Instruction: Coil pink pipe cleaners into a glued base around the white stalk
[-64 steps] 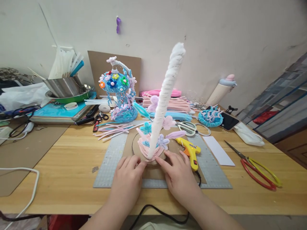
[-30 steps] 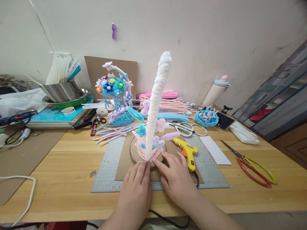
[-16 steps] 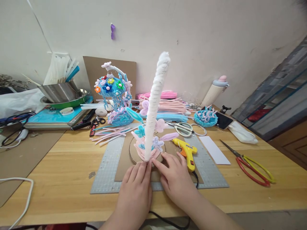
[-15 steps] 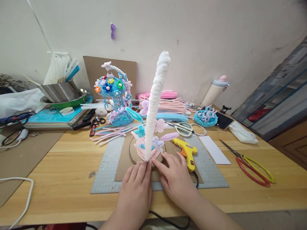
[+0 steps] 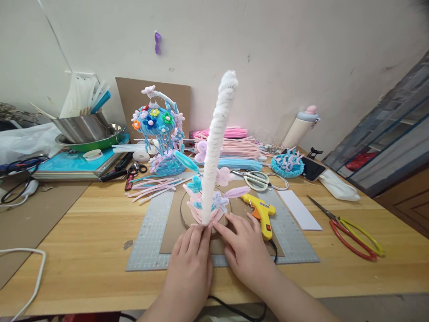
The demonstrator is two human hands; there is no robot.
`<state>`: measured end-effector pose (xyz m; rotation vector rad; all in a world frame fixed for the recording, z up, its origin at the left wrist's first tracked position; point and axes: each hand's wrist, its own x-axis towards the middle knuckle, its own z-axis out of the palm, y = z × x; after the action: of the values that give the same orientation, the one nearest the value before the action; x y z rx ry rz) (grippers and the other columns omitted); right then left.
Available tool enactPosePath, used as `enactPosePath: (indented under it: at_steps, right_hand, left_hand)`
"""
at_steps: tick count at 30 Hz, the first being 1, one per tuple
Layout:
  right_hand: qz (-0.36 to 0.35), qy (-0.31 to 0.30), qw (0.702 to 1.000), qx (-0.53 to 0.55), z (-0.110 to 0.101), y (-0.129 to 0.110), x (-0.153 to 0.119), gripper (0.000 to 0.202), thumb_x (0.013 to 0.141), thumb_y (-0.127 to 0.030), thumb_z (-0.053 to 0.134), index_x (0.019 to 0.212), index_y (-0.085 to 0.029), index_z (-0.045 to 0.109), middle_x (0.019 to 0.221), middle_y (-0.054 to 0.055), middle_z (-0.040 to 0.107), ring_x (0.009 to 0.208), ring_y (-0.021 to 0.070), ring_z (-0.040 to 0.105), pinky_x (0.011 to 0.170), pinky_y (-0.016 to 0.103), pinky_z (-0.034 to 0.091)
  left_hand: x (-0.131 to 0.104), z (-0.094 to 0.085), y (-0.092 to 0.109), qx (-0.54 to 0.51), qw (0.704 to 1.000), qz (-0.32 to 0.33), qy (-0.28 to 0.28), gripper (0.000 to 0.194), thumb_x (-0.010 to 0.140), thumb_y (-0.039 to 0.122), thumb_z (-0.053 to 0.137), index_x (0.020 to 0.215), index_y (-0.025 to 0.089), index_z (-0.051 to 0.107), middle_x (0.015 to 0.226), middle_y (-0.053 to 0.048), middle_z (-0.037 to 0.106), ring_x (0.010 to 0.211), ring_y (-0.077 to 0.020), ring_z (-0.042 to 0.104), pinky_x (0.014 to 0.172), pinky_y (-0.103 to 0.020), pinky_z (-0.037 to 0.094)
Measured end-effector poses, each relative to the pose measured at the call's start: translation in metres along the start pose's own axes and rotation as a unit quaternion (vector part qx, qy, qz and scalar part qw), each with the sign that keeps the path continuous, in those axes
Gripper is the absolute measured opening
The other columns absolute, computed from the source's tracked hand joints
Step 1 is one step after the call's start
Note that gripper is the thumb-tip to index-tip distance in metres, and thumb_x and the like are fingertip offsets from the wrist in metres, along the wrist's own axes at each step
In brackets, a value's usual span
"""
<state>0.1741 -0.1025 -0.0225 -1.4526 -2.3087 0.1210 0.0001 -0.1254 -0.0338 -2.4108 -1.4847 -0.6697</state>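
Observation:
A tall white pipe-cleaner stem (image 5: 217,134) rises, tilted slightly right, from a pipe-cleaner stand with a pink coiled base (image 5: 217,218). Purple, pink and teal pipe-cleaner flowers (image 5: 220,202) and leaves surround its lower part. Under it lies a round cardboard disc (image 5: 187,210). My left hand (image 5: 191,259) has its fingers together, tips pressed at the stem's foot. My right hand (image 5: 246,243) grips the stand's near edge, its index finger at the foot and other fingers along the disc's rim. Both thumbs are mostly hidden.
A yellow glue gun (image 5: 263,214) lies just right of my right hand, its cord trailing down. Red-and-yellow-handled scissors (image 5: 355,239) rest at the right. Behind stand a finished blue pipe-cleaner jellyfish lamp shape (image 5: 161,123) and pipe-cleaner bundles (image 5: 231,147). A grey cutting mat (image 5: 147,250) lies underneath.
Hardly anything differs. Both hands keep their place at the stem's foot, and the view has shifted very slightly.

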Motion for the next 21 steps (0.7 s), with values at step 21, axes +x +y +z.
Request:
enactPosePath:
  at_steps: [21]
  right_hand:
    - [-0.053,-0.031,0.997,0.045,-0.006,-0.017,0.002,0.042,0.091,-0.016,0.043,0.131,-0.026,0.05,0.129,0.003,0.059,0.117,0.0197,0.05,0.106,0.049,0.014]
  left_hand:
    - [0.0,-0.01,-0.005,-0.107,0.993,-0.044,-0.002,0.04,0.082,0.008,0.045,0.118,0.02,0.059,0.119,-0.009,0.06,0.109,-0.0249,0.054,0.092,-0.043,0.045]
